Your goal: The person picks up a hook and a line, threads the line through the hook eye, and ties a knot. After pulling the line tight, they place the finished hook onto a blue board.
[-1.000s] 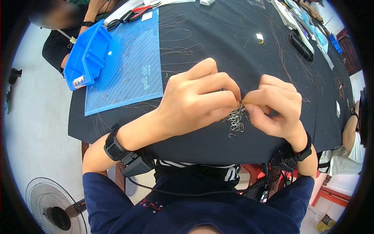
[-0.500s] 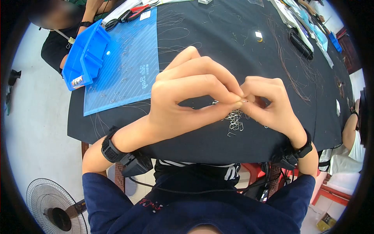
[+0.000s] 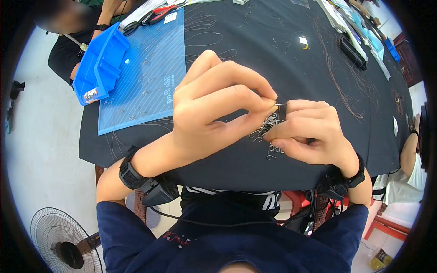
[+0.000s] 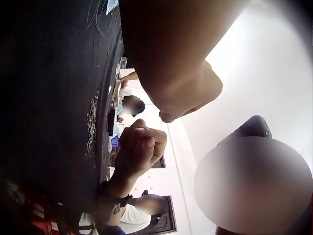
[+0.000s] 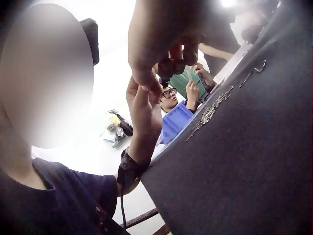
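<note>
In the head view my left hand (image 3: 214, 100) pinches a small metal fish hook (image 3: 279, 104) between thumb and fingertips, its shank pointing right. My right hand (image 3: 314, 129) is lower and to the right, fingers curled, thumb and index tips together on what seems to be a thin line, too fine to follow fully. Below both hands a pile of loose silvery fish hooks (image 3: 271, 120) lies on the black tabletop, partly covered by the right fingers. The right wrist view also shows the hook pile (image 5: 212, 110), with the hands raised above the cloth.
A blue plastic file bag (image 3: 154, 86) with hooks and lines laid on it is at the left. On it stand a blue bin (image 3: 102, 63) and red-handled pliers (image 3: 159, 16). Loose brown lines (image 3: 334, 82) and a black case (image 3: 353, 52) lie at right. Other people sit around.
The hands were together at the fingertips; now the right hand has drawn down and toward me, apart from the left. The left hand has shifted slightly left and up, the hook now showing at its fingertips.
</note>
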`<action>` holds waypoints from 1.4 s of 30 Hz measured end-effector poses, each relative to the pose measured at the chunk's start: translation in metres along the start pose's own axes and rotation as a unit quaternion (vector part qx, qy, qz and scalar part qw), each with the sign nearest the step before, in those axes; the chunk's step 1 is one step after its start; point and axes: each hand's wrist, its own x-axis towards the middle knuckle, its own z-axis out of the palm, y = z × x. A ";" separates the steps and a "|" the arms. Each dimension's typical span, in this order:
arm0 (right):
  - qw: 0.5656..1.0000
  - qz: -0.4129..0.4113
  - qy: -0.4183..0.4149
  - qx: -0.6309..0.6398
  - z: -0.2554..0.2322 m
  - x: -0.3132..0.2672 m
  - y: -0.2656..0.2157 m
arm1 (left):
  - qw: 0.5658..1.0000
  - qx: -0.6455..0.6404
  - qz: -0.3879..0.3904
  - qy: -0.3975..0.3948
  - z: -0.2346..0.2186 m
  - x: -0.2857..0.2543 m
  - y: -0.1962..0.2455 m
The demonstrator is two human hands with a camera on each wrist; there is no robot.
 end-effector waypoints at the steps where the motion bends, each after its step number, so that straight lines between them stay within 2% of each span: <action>1: 1.000 -0.008 -0.002 -0.007 -0.001 0.000 0.000 | 1.000 0.005 0.006 0.002 0.000 0.000 0.000; 7: 0.994 -0.079 0.044 -0.055 0.004 0.002 -0.001 | 0.997 0.052 0.056 0.009 -0.002 0.000 0.001; 10: 0.991 -0.100 0.032 -0.082 0.001 0.000 -0.003 | 0.993 0.084 0.081 0.019 -0.003 0.000 0.004; 16: 0.990 -0.107 0.036 -0.080 -0.002 0.002 -0.009 | 0.991 0.093 0.099 0.012 -0.002 -0.001 0.003; 19: 0.993 -0.091 0.061 -0.040 -0.003 0.002 -0.006 | 0.991 0.086 0.100 -0.012 0.002 -0.002 0.002; 25: 0.989 0.017 0.127 -0.072 -0.007 0.001 -0.001 | 0.987 0.082 0.129 -0.044 0.008 -0.005 0.006; 29: 0.987 0.133 0.070 -0.055 -0.006 0.002 -0.004 | 0.993 0.028 0.112 -0.035 0.006 -0.003 0.009; 30: 0.988 0.137 0.070 -0.025 0.000 0.001 0.000 | 0.994 0.025 0.105 -0.025 0.005 -0.003 0.009; 33: 0.994 0.109 0.014 -0.020 -0.001 -0.002 0.005 | 0.996 0.031 0.084 -0.002 0.004 -0.001 0.005; 37: 0.997 0.071 -0.015 0.006 0.001 -0.002 0.004 | 0.996 0.064 0.062 0.000 0.001 0.000 0.002; 42: 0.998 0.054 -0.009 0.034 0.001 -0.002 -0.005 | 0.996 0.073 0.059 -0.008 0.002 0.000 0.002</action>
